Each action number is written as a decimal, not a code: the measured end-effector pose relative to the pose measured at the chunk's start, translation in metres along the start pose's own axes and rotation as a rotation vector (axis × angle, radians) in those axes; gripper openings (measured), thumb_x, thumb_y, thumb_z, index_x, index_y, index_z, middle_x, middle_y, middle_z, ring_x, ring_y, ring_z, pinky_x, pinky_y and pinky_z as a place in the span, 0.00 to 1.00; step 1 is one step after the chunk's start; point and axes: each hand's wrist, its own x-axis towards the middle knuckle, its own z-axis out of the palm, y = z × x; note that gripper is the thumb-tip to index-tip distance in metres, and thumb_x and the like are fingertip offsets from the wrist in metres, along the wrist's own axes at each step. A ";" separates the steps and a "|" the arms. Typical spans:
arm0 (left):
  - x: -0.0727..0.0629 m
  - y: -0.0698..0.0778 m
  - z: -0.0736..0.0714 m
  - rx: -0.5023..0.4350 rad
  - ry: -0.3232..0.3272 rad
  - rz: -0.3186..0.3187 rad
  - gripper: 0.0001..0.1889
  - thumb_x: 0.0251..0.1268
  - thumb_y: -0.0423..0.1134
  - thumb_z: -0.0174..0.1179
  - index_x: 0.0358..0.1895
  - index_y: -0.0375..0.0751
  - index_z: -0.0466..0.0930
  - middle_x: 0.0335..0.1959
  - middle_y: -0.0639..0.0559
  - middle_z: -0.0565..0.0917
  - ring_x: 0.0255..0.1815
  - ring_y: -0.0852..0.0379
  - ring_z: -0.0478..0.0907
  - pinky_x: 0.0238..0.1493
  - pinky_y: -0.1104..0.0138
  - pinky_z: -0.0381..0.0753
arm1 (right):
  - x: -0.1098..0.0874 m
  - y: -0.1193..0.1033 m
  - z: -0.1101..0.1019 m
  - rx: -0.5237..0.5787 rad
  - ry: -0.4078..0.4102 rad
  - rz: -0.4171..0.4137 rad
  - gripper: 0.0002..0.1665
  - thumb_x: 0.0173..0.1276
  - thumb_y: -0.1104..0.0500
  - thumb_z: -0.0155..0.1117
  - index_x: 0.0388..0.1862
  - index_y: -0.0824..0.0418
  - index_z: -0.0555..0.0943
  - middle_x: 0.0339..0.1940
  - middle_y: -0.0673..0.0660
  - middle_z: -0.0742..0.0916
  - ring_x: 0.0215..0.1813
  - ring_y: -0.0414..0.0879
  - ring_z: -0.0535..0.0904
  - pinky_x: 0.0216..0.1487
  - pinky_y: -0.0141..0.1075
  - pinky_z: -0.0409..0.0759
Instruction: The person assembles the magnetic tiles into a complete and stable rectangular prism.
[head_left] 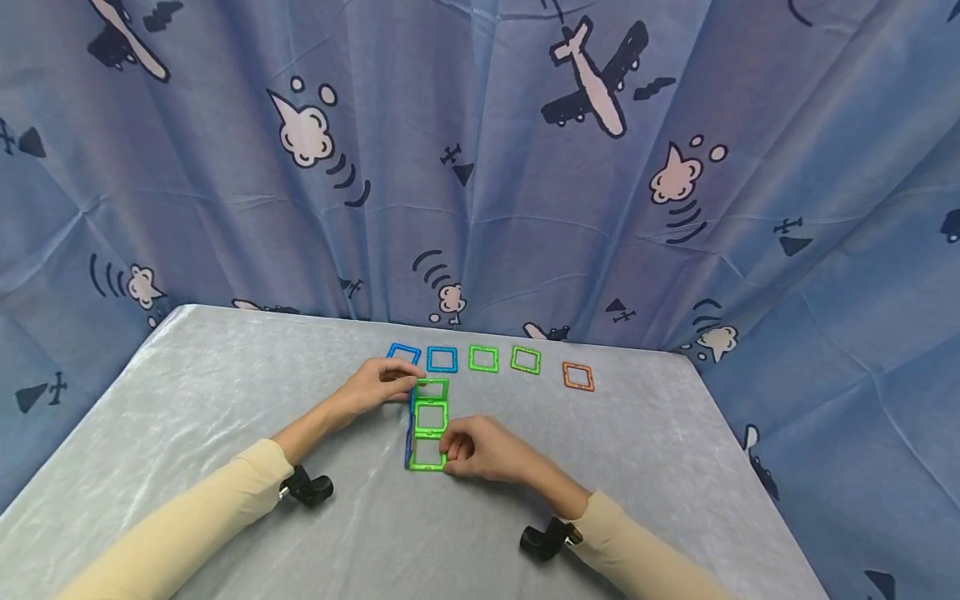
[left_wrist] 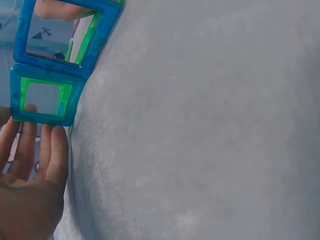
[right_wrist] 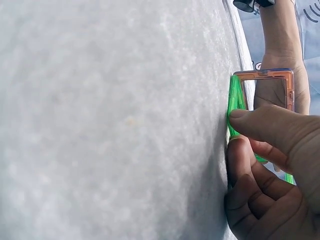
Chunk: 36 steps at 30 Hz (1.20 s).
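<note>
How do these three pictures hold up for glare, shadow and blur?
Head view: even light, curtain print legible, faint sheen on the tablecloth's left side; left wrist view: blue frames fairly crisp, cloth soft and low in detail, darker toward the right edge; right wrist view: cloth blotchy and soft, grey shadow beside the fingers.

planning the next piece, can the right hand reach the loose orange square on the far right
Probably yes: only bare cloth shows between the right hand and the orange square, though the fingers should first release the green square.
</note>
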 end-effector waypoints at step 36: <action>-0.002 0.002 0.002 0.067 -0.020 0.033 0.16 0.76 0.34 0.60 0.59 0.26 0.79 0.53 0.29 0.81 0.53 0.38 0.81 0.51 0.54 0.83 | -0.026 0.050 -0.041 0.298 0.176 -0.021 0.13 0.69 0.65 0.71 0.49 0.72 0.83 0.37 0.60 0.87 0.34 0.54 0.83 0.30 0.37 0.79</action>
